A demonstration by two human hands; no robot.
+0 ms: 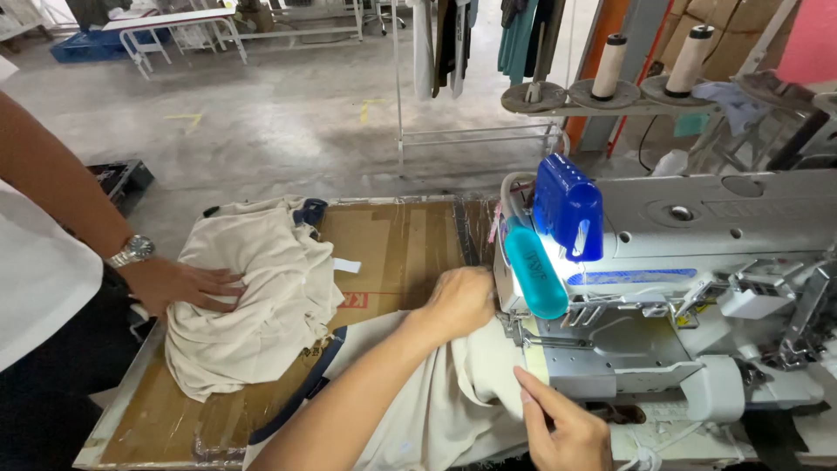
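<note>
Now the left hand (460, 301) lay curled on the cream garment (453, 392) right at the sewing machine (697, 288) head, the right hand (567, 427) pinching its edge just below, fingertips so close a slip might have met the needle.

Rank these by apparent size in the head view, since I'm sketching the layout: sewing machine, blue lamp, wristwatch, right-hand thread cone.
Largest to smallest:
1. Sewing machine
2. Blue lamp
3. Thread cone
4. Wristwatch
The cone stands farther from the camera, so its true size against the lamp is unsure.
</note>
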